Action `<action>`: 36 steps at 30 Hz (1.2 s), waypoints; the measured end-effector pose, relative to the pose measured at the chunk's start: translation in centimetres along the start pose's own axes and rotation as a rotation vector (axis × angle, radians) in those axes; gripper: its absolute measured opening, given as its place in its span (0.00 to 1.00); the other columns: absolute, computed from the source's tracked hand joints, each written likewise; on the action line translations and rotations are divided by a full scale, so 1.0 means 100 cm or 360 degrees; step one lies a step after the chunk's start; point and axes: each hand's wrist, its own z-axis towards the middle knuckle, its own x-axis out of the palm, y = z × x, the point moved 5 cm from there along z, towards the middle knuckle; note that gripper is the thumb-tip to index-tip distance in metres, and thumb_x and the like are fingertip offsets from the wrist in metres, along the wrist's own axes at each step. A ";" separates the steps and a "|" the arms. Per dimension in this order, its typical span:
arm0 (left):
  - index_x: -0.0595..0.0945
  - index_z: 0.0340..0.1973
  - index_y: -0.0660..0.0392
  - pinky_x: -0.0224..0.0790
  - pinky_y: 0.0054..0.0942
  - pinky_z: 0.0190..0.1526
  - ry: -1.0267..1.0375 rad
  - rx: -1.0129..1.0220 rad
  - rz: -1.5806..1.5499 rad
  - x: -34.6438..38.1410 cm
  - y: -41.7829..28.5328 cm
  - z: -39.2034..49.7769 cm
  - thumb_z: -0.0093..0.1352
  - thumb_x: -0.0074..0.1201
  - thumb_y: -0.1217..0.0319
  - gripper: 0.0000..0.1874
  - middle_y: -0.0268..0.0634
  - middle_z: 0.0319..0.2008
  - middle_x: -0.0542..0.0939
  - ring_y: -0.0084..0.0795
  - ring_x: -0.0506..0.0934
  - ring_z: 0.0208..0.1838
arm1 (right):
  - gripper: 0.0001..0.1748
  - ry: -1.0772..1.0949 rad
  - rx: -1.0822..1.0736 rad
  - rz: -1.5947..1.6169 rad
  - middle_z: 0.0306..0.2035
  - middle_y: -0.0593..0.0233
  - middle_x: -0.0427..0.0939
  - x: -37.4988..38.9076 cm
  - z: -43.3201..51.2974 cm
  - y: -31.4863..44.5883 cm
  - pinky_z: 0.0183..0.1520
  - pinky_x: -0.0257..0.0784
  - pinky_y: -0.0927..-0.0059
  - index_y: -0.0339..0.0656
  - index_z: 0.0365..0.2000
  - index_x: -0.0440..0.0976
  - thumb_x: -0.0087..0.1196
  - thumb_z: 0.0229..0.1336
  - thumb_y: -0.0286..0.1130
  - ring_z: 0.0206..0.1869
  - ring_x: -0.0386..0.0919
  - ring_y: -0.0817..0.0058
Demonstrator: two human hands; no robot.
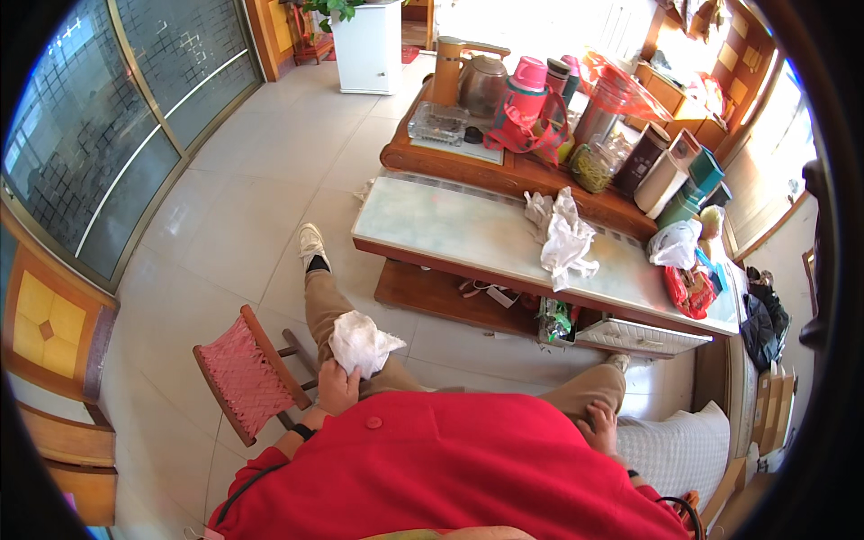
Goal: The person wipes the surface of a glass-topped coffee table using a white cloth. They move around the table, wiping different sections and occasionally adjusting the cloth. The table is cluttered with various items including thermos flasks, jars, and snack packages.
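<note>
My left hand (339,385) rests on my left thigh, its fingers on the lower edge of a crumpled white cloth (364,343). The cloth lies bunched over the knee of my brown trousers (318,304). On my right leg lies my right hand (599,426), fingers slightly apart and nothing in it. Before me stands a long low table (445,216) with a pale glossy top and a reddish wooden edge. Another crumpled white cloth (567,243) lies on that top, out of reach of both hands as they rest.
Left of me stands a folding stool (244,378) with a woven pink seat. A wooden tea tray (405,152) carries a kettle (482,84), a pink thermos (528,77) and a glass ashtray (437,123). A drawer (644,336) juts out below the tabletop. Beside my right hand is a striped cushion (675,452).
</note>
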 end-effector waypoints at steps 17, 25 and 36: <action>0.77 0.32 0.59 0.65 0.45 0.30 0.0097 0.0275 0.0345 0.006 -0.013 -0.006 0.64 0.57 0.64 0.11 0.44 0.26 0.74 0.48 0.73 0.29 | 0.19 0.0332 0.1114 0.0355 0.25 0.51 0.77 0.002 -0.028 0.020 0.37 0.70 0.60 0.35 0.27 0.77 0.58 0.55 0.45 0.30 0.75 0.62; 0.80 0.36 0.60 0.69 0.50 0.36 0.0517 -0.0441 0.0388 0.012 -0.004 -0.009 0.65 0.55 0.55 0.19 0.52 0.27 0.79 0.53 0.78 0.32 | 0.22 0.0602 0.1068 0.0555 0.19 0.58 0.77 -0.011 -0.019 0.035 0.31 0.70 0.67 0.31 0.26 0.79 0.58 0.57 0.44 0.24 0.73 0.76; 0.76 0.51 0.56 0.70 0.49 0.34 0.0612 -0.0711 -0.0026 0.018 0.017 -0.048 0.70 0.45 0.51 0.24 0.54 0.27 0.81 0.57 0.79 0.32 | 0.22 0.1042 0.0797 0.0683 0.18 0.67 0.75 -0.009 -0.021 0.045 0.26 0.66 0.71 0.31 0.25 0.79 0.57 0.57 0.45 0.22 0.69 0.81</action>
